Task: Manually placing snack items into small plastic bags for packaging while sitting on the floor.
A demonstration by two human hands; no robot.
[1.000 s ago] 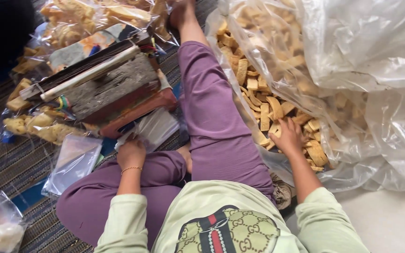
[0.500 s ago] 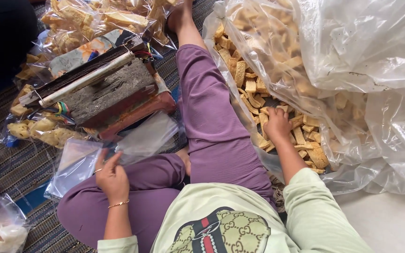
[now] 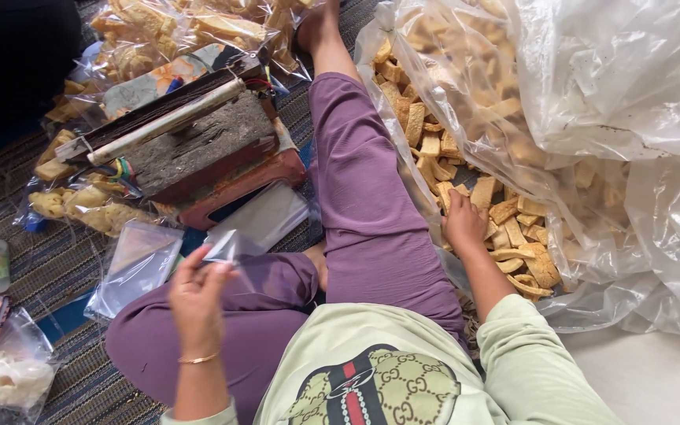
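Head view, left hand: the left hand [image 3: 197,295] is raised over the lap, fingertips pinching a small clear bag [image 3: 228,245] by one edge.
Head view, right hand: the right hand [image 3: 464,223] is curled shut around crackers [image 3: 505,236] inside the big plastic sack [image 3: 631,197]; how many it has, I cannot tell.
Risk, bag: a thin pinch on slippery film could let it slide off onto the stack of empty bags [image 3: 137,264].
Risk, crackers: brittle pieces might snap or spill onto the woven mat [image 3: 41,267] if the bag mouth stays flat.
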